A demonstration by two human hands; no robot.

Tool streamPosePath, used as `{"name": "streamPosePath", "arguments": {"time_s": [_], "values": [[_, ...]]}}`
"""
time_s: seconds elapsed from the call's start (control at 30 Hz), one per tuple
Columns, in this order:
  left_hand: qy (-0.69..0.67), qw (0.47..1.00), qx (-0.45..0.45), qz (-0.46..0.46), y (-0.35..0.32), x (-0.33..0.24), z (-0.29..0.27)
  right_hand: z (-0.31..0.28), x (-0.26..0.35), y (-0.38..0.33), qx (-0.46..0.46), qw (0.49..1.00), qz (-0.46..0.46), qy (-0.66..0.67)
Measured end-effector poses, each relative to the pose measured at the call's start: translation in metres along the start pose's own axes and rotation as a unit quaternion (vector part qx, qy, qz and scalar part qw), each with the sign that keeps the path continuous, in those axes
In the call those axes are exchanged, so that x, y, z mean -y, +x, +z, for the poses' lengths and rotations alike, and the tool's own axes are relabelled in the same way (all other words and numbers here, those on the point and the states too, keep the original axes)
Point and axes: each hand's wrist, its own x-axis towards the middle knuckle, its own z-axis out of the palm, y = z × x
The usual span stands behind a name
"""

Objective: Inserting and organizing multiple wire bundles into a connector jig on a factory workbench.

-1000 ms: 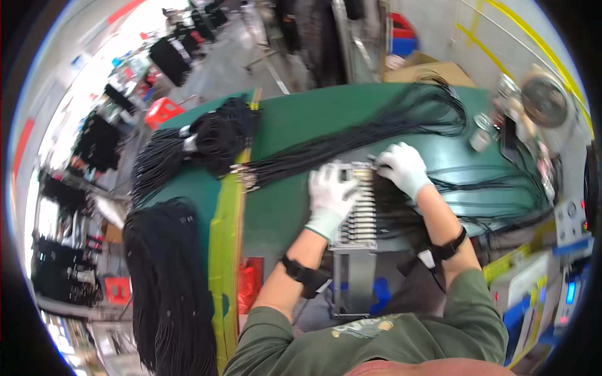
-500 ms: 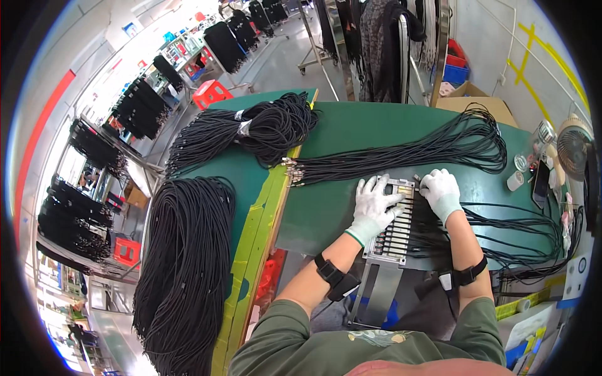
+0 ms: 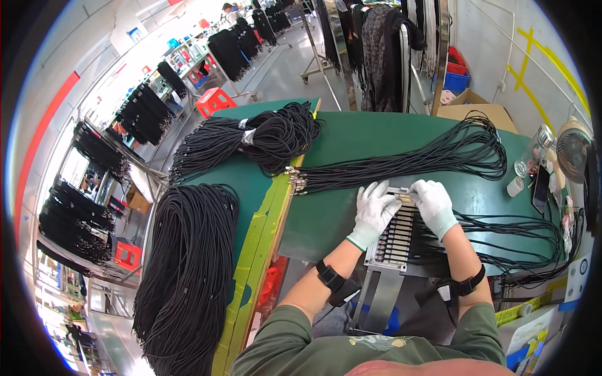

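A metal fixture (image 3: pixel 387 255) with a row of slots lies at the near edge of the green table. Several cable connectors (image 3: pixel 396 241) sit side by side in it, their black cables (image 3: pixel 429 241) running off to the right. My left hand (image 3: pixel 374 212), in a white glove, rests along the fixture's upper left side with fingers stretched and thumb over the slots. My right hand (image 3: pixel 434 204), also gloved, is closed in a pinch at the fixture's far end. A cable end seems to be between its fingertips, mostly hidden by them.
A long bundle of black cables (image 3: pixel 401 161) lies behind the fixture. Thicker bundles (image 3: pixel 188 257) lie to the left, beyond a yellow-taped board edge (image 3: pixel 257 241). At the right are a glass jar (image 3: pixel 540 141), a phone (image 3: pixel 540 188) and a small fan (image 3: pixel 572 156).
My right hand has shifted left and onto the fixture's far end, bringing the cable end there. My left hand stays on the fixture, its fingers slightly more drawn together. The whole view has tilted slightly.
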Motion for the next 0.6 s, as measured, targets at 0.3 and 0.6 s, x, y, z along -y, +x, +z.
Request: {"name": "streamPosePath", "arguments": {"time_s": [0.3,0.6], "values": [[-0.106,0.989,-0.090,0.052,0.004,-0.006,-0.014,-0.007,0.009,-0.004,0.001,0.988,-0.095,0.119],[-0.211,0.968,-0.132,-0.035,0.000,0.014,0.000,-0.023,-0.026,-0.008,0.033,0.981,-0.066,0.181]]}}
